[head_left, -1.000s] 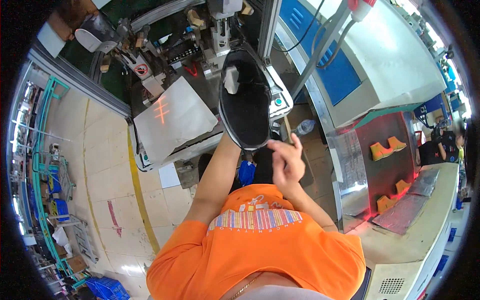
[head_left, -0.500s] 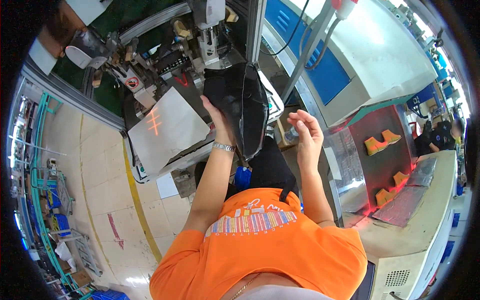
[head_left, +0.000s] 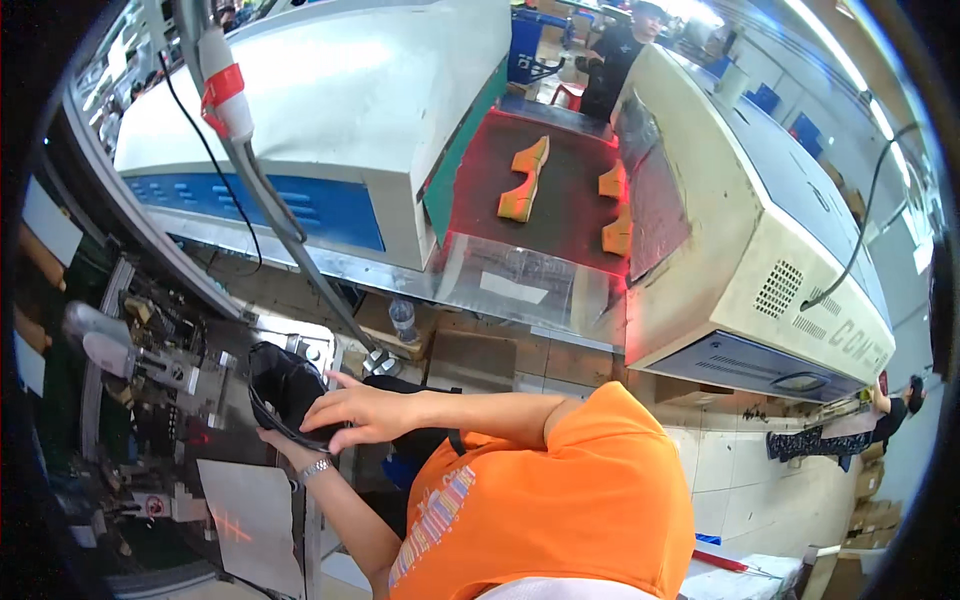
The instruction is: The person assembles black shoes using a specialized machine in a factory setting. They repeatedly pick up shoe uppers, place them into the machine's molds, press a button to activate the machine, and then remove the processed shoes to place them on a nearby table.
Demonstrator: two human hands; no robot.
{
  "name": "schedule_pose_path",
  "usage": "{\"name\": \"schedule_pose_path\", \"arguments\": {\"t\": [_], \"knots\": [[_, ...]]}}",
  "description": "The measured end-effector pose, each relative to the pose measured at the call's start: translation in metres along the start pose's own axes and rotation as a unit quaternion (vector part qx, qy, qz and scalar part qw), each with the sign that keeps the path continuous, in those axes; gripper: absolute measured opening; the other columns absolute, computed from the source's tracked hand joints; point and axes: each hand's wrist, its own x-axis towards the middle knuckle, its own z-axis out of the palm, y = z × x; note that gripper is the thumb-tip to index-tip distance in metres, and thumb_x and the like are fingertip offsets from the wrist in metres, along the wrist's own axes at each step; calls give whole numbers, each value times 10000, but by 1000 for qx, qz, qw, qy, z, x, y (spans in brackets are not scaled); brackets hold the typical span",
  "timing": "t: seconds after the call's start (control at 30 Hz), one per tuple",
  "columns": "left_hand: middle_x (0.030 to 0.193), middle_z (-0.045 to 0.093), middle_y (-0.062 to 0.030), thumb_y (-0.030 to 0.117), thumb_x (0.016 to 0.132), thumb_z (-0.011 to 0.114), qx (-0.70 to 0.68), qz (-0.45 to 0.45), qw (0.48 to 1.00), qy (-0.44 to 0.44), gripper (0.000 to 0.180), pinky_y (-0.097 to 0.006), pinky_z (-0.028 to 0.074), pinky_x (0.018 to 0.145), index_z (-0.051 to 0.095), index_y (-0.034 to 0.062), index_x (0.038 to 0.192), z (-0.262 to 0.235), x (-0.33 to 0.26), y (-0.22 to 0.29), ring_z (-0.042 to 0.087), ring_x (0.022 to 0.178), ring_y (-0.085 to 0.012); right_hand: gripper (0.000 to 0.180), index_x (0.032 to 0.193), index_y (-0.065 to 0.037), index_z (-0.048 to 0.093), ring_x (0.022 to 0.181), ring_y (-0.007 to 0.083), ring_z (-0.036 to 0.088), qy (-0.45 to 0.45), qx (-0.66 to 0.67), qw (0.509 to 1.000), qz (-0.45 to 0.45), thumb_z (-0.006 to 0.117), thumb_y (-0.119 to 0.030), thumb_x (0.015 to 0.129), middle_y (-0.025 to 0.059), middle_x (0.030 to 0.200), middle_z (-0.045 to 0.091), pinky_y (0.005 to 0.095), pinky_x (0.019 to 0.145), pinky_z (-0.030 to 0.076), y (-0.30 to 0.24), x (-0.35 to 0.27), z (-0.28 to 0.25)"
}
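Note:
A black boot upper (head_left: 283, 385), with its open top turned up toward me, is held over the machine at the left. My left hand (head_left: 287, 448) grips it from the near underside; the upper hides most of those fingers. My right hand (head_left: 362, 410) lies at the rim of the opening, its fingers spread and partly bent. Whether its fingertips press on the rim, I cannot make out. Beneath and near the left wrist, a pale flat plate (head_left: 250, 515) on the machine carries orange-red projected light lines.
A dark conveyor (head_left: 487, 190) bears several orange-yellow shoe lasts (head_left: 518, 198) between a white-and-blue machine (head_left: 330, 110) and a cream machine (head_left: 740, 240). A slanting metal pole (head_left: 290, 235) rises beyond my hands. A plastic bottle (head_left: 403, 320) stands near its foot. Another person (head_left: 612, 65) is behind the conveyor.
My view has swung to the right, toward the conveyor. The right hand, apart from the upper before, has come across to its opening. The left hand still holds the upper, now turned opening-up.

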Motion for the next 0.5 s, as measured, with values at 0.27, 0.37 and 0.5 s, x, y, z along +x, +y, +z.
{"name": "schedule_pose_path", "arguments": {"t": [0.27,0.37,0.5], "knots": [[1281,424,-155,652,801,181,128,23,988,-79,795,-448,375,952,368,60,1297,-42,55,-11,445,1139,-319,163,898,-71,622,755,234,608,39,-94,992,69,537,-174,804,69,770,630,474,951,322,10,0,-20],[1233,456,-127,591,803,303,78,31,984,-156,683,-450,380,920,432,73,1229,-100,83,-26,466,1096,-284,155,817,-51,630,714,270,604,20,-45,996,80,548,-181,791,122,779,629,334,628,477,18,18,-30],[1049,581,-86,366,883,340,7,94,994,52,435,-337,414,851,574,28,1024,-58,71,-40,544,950,-213,160,852,0,612,617,66,483,-96,118,962,225,560,-150,828,0,645,539,241,566,411,27,41,-37]]}}
